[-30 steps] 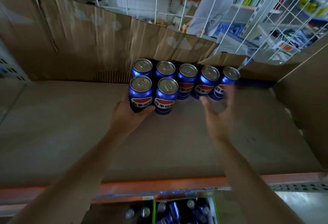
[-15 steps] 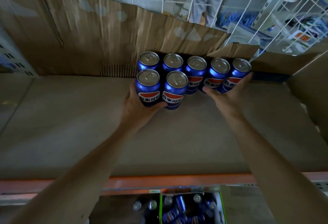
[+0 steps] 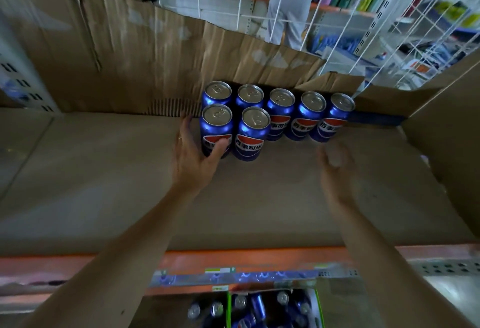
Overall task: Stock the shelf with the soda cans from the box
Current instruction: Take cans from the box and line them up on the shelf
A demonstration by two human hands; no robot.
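Observation:
Several blue soda cans stand upright on the cardboard-lined shelf (image 3: 109, 171): a back row (image 3: 311, 117) against the cardboard wall, and two in front. My left hand (image 3: 193, 156) lies against the front-left can (image 3: 217, 127), its thumb touching the label and its fingers straight along the can's left side. To the right of it stands the second front can (image 3: 253, 133). My right hand (image 3: 335, 171) is blurred, hovers below the right end of the back row and holds nothing. Below the shelf edge, the box (image 3: 318, 309) holds more cans (image 3: 255, 307).
A crumpled cardboard sheet (image 3: 155, 49) backs the shelf, and a cardboard flap (image 3: 446, 120) closes the right side. An orange shelf lip (image 3: 259, 257) runs along the front. Behind white wire mesh (image 3: 363, 23) a person (image 3: 291, 3) stands by bookshelves.
My right hand has drawn back from the rightmost can towards me. My left hand's fingers have straightened beside the front-left can. The cans stay in place.

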